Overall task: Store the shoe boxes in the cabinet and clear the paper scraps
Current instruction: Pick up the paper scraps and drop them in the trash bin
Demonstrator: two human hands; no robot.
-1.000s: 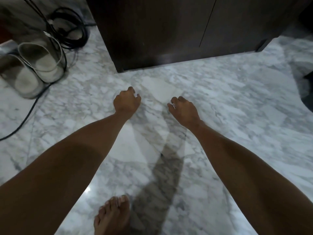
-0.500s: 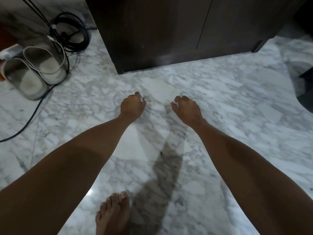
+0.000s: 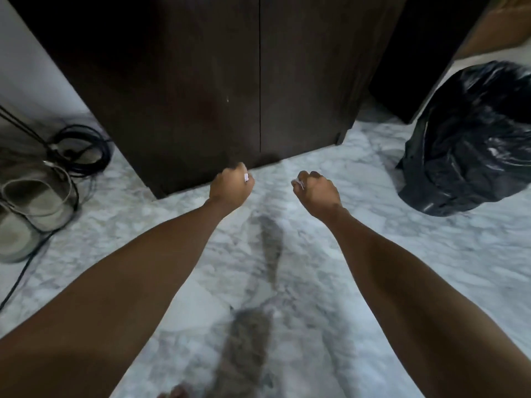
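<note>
Both fists, left hand (image 3: 230, 183) and right hand (image 3: 315, 193), curled; tiny pale contents unclear.

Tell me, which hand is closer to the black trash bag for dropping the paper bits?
Probably the right hand. It pinches a small paper scrap on the side where the black trash bag sits. The left hand is farther away.

cabinet (image 3: 230, 81) ahead (doors closed), bag (image 3: 471, 145) right

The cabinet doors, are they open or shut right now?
Shut: both dark doors of the cabinet sit flush, only a thin seam between them.
</note>
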